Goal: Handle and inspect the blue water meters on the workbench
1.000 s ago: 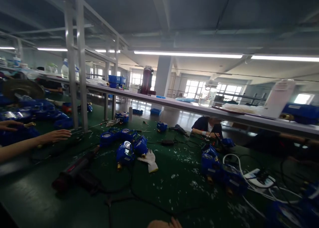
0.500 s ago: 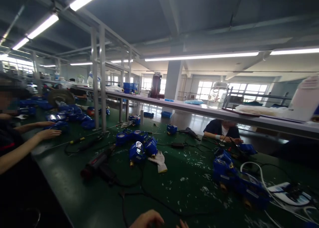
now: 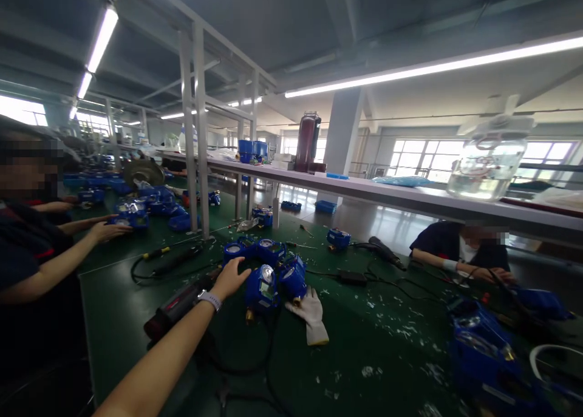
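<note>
My left hand (image 3: 231, 277) stretches out from the lower left over the green table (image 3: 364, 344), fingers apart and empty. Its fingertips are right beside a blue meter with a round glass face (image 3: 263, 288); I cannot tell if they touch it. More blue meters (image 3: 255, 249) lie just behind it. A black power tool (image 3: 177, 306) lies under my wrist, which wears a white band. A white glove (image 3: 312, 314) lies to the right of the meters. My right hand is out of view.
A co-worker at the left has hands (image 3: 112, 229) on other blue meters. Another person (image 3: 460, 256) sits across the table. A shelf (image 3: 387, 195) on white posts (image 3: 197, 132) carries a glass jar (image 3: 489, 162) and a dark red bottle (image 3: 307, 141). Cables and white scraps litter the mat.
The view has swung left and down. My left arm, only a hand at the bottom edge before, has reached forward to the blue meter.
</note>
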Motion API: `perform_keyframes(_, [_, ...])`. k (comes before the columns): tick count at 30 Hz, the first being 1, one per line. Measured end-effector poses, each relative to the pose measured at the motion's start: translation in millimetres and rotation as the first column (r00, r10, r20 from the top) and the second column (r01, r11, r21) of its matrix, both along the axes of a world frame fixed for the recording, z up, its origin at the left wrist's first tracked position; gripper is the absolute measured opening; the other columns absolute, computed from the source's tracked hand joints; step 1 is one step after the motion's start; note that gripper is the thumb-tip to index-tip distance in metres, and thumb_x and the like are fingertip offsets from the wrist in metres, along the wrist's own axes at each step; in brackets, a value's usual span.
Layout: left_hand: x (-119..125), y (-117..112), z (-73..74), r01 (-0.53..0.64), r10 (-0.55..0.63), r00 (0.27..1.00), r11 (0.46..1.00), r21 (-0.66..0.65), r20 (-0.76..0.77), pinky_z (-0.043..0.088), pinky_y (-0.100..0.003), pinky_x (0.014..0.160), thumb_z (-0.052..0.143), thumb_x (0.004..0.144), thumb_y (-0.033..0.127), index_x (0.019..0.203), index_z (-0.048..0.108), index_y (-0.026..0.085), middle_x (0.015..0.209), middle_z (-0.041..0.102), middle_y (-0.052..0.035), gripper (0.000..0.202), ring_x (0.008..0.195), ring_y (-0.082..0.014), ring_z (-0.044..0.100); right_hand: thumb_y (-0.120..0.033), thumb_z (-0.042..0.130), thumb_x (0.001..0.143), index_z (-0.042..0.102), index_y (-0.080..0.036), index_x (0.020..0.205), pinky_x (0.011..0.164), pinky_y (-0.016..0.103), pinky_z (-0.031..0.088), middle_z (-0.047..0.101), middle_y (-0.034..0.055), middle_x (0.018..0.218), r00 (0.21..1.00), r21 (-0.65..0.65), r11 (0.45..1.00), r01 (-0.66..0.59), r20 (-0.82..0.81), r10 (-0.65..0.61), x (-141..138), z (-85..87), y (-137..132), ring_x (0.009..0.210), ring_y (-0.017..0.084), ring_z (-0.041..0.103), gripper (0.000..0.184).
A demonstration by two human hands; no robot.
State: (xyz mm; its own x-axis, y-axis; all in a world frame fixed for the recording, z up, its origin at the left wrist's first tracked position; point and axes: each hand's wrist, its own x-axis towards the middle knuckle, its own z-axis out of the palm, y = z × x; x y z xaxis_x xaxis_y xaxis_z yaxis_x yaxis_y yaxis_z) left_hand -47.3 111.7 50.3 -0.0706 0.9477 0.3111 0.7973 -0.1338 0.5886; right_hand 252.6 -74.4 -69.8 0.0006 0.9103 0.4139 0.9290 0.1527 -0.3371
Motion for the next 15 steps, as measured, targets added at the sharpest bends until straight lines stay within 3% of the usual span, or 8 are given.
perform_keyframes(5, [-17.2,82.9,0.5,-0.186,0.185,0.969,0.982,0.007,-0.161,0.033,-0.044,0.109,0.056,0.080,0.046,0.133,0.043,0.006,0.141,0.045,-0.0231,0.068,0.131,-0.0350,0.042,-0.063,0.057,0.088,0.059,-0.036,0.123,0.090,0.044,0.052,0.059,0.0049,0.124,0.999,0.079,0.996,-0.039,0.040,0.036,-16.4,21.6,94.7,0.118,0.028,0.052,0.045])
perform_keyframes(8, [-22.6,119.6,-1.5,-0.249,0.244,0.941,0.968,0.006,-0.233,0.031,-0.046,0.110,0.060,0.076,0.048,0.131,0.045,0.005,0.140,0.046,-0.0244,0.072,0.133,-0.0367,0.040,-0.054,0.053,0.088,0.067,-0.036,0.116,0.099,0.044,0.047,0.065,-0.0016,0.115,0.994,0.127,0.989,-0.079,0.086,0.069,-17.4,31.6,150.5,0.123,0.029,0.049,0.035])
perform_keyframes(11, [-26.9,148.8,-5.5,-0.279,0.266,0.923,0.960,-0.009,-0.278,0.034,-0.047,0.107,0.063,0.072,0.050,0.129,0.048,0.007,0.139,0.048,-0.0239,0.073,0.131,-0.0376,0.042,-0.048,0.059,0.076,0.074,-0.033,0.102,0.104,0.042,0.043,0.065,0.0001,0.113,0.984,0.149,0.981,-0.127,0.143,0.105,-12.4,27.6,187.9,0.120,0.032,0.051,0.033])
perform_keyframes(15, [-35.7,179.9,-8.1,-0.318,0.286,0.908,0.946,-0.058,-0.306,0.038,-0.052,0.102,0.063,0.067,0.060,0.124,0.053,0.005,0.132,0.052,-0.0279,0.080,0.123,-0.0433,0.048,-0.053,0.060,0.061,0.072,-0.023,0.109,0.107,0.041,0.036,0.061,0.0110,0.121,0.983,0.130,0.986,-0.103,0.167,0.081,-11.1,7.6,207.2,0.121,0.032,0.051,0.057])
